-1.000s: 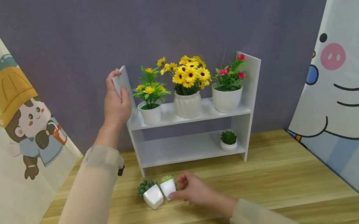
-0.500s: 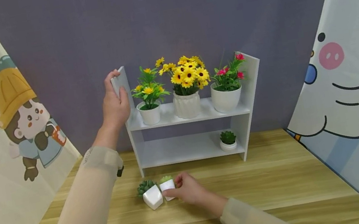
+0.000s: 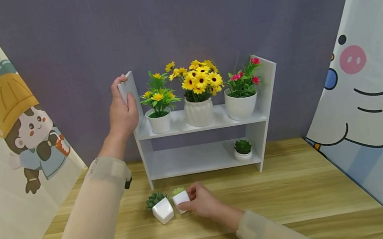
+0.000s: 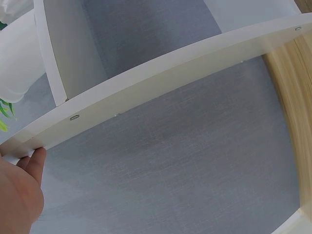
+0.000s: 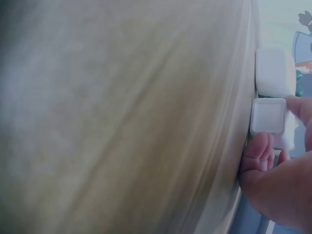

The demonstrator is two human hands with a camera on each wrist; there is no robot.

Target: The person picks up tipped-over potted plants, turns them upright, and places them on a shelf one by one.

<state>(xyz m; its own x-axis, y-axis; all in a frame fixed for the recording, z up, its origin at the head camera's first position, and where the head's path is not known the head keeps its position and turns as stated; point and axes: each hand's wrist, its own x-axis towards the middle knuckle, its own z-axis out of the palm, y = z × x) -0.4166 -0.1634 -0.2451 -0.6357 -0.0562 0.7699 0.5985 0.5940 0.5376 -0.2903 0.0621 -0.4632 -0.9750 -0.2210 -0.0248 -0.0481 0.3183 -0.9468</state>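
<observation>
My left hand (image 3: 123, 113) grips the upper left side panel of a white two-tier shelf (image 3: 202, 129), fingers behind it and thumb in front. In the left wrist view, fingertips (image 4: 37, 163) touch the panel's outer face. On the table before the shelf, my right hand (image 3: 205, 202) pinches a small square white pot (image 3: 181, 200) with a pale green succulent, lying tipped with its base toward me. The right wrist view shows that pot's square base (image 5: 269, 116) between thumb and fingers. Just left lies a larger white pot (image 3: 163, 211) with a dark green succulent (image 3: 156, 199), also tipped over.
The upper shelf bears a yellow-flowered plant (image 3: 159, 121), a ribbed pot of yellow daisies (image 3: 199, 111) and a pot with pink flowers (image 3: 241, 103). A small round succulent pot (image 3: 243, 154) stands at the right of the lower shelf. A grey curtain (image 3: 178, 16) hangs behind.
My right hand has closed its thumb and fingers on the smaller pot and shifted it slightly right, widening the gap to the larger one. The left hand stays on the panel.
</observation>
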